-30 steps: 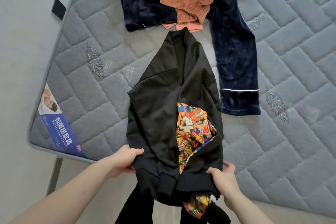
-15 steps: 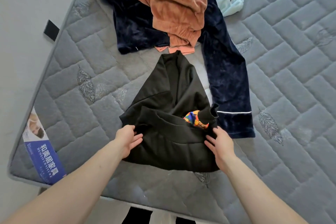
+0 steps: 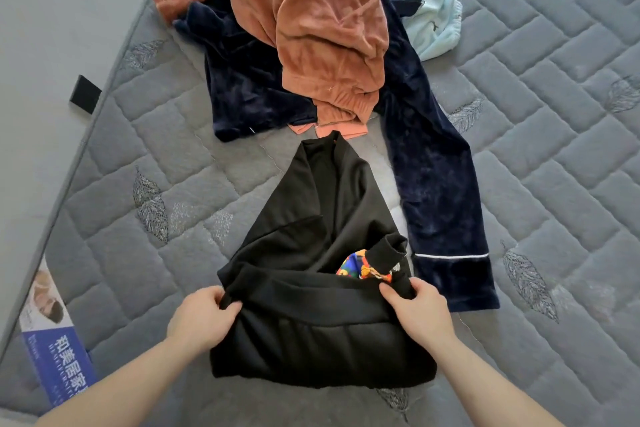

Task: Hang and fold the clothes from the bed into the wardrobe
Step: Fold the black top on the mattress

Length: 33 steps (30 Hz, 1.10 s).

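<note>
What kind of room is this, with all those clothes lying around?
Most likely a bedroom. The clothes lie on a bare grey quilted mattress with a shop label at its corner, and a person's hands fold a black jacket on it beside a heap of rust and navy velvet clothes.

Black jacket (image 3: 311, 322), half-folded, on mattress (image 3: 536, 184)

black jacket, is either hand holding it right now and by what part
Both hands hold the black jacket by its folded-over edge: the left hand pinches the left end, the right hand grips the right end, beside the colourful lining.
</note>
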Each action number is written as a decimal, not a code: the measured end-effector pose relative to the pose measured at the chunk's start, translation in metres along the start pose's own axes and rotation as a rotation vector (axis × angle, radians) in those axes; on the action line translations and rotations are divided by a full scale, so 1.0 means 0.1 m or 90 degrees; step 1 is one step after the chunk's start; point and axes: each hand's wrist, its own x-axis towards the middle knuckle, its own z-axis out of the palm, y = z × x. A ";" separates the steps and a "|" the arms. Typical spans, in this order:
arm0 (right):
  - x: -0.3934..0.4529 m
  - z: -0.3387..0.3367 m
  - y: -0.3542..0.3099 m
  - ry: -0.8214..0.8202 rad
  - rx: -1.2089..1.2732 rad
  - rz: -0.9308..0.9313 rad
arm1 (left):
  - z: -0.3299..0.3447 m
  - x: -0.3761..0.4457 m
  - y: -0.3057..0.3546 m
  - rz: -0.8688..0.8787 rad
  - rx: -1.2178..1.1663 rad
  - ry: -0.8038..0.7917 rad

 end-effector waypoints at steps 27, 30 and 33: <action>1.06 -0.50 -1.35 -0.031 -0.006 -0.271 | -1.00 0.69 1.69 0.491 -0.232 -0.053; 0.74 -0.72 -1.06 -0.015 -0.038 -0.430 | -0.94 0.30 1.30 0.662 -0.096 0.040; 0.43 -0.79 -0.66 -0.013 -0.145 -0.542 | -0.80 -0.07 0.94 0.765 0.024 0.072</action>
